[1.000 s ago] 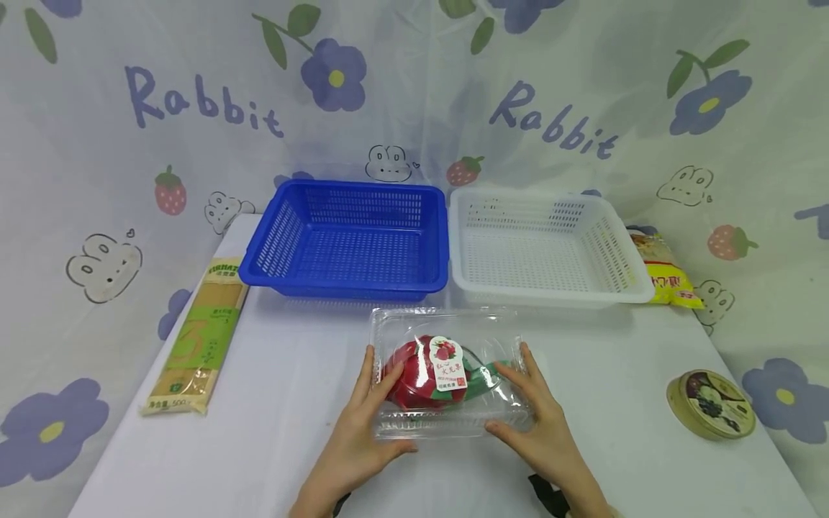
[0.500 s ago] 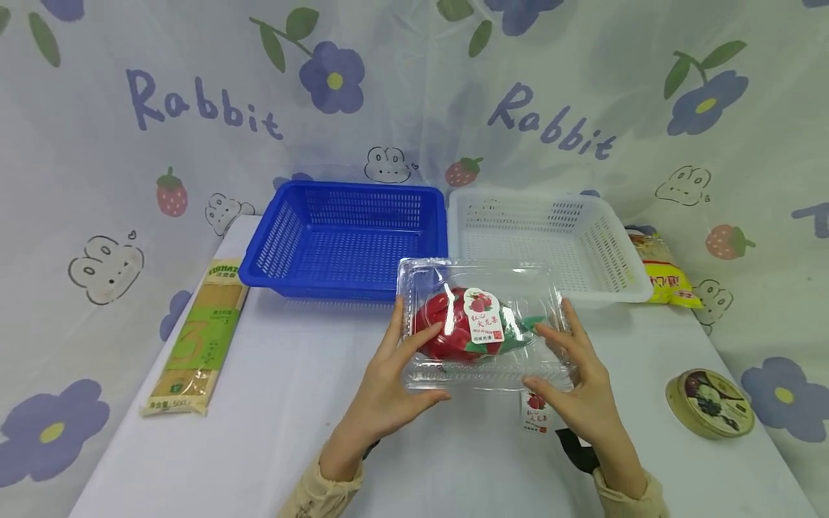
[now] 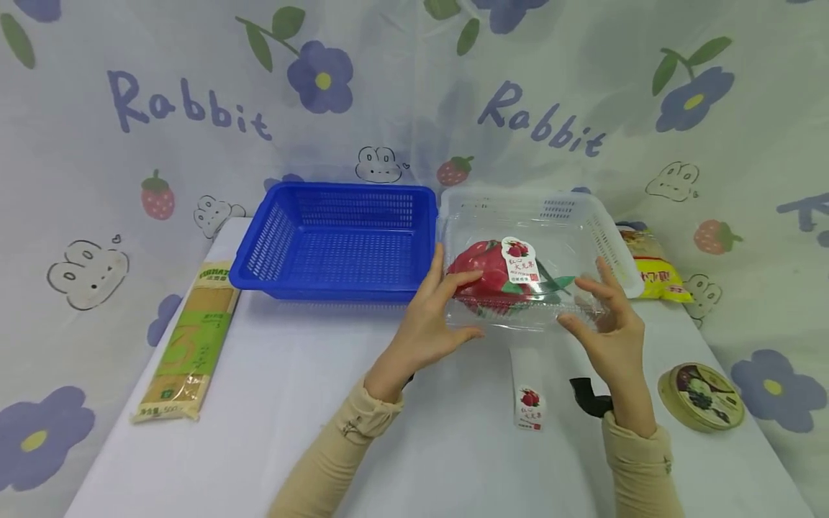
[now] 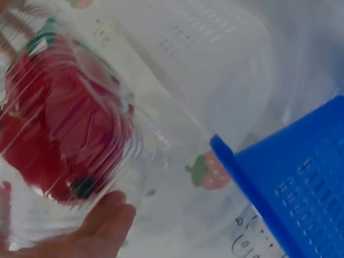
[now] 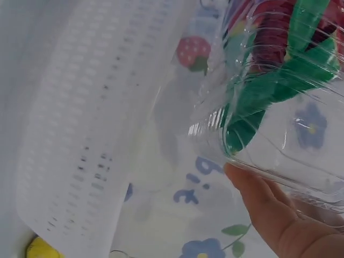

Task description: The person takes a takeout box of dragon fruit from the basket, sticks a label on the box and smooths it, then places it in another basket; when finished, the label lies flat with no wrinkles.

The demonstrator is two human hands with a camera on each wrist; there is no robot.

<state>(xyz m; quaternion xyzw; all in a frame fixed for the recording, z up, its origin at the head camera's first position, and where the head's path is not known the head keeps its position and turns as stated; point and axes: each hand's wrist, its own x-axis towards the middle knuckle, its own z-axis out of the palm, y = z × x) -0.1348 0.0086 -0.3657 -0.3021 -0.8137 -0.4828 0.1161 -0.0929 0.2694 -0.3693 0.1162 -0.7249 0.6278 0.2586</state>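
Observation:
Both hands hold a clear plastic clamshell box [image 3: 550, 316] by its two ends, raised at the front of the white basket [image 3: 623, 248] and overlapping it in the head view. Inside lies a red fruit [image 3: 479, 277] with green leaves, likely a dragon fruit, under a white label [image 3: 519, 260] on the lid. My left hand [image 3: 430, 320] grips the left end; the left wrist view shows its fingers [image 4: 110, 223] against the box's side. At the right end is my right hand [image 3: 612, 331], its fingers [image 5: 252, 193] beneath the box's corner in the right wrist view.
A blue basket [image 3: 356, 252] adjoins the white one on the left. Spaghetti in a pack [image 3: 188, 342] lies at the table's left, a round tin [image 3: 702, 397] at the right. A yellow snack bag [image 3: 660, 273] sits behind the white basket's right side. A label strip [image 3: 527, 392] lies nearer me.
Both hands have lifted the box off the table and carried it forward and right, to the white basket. The label strip on the table has come into view.

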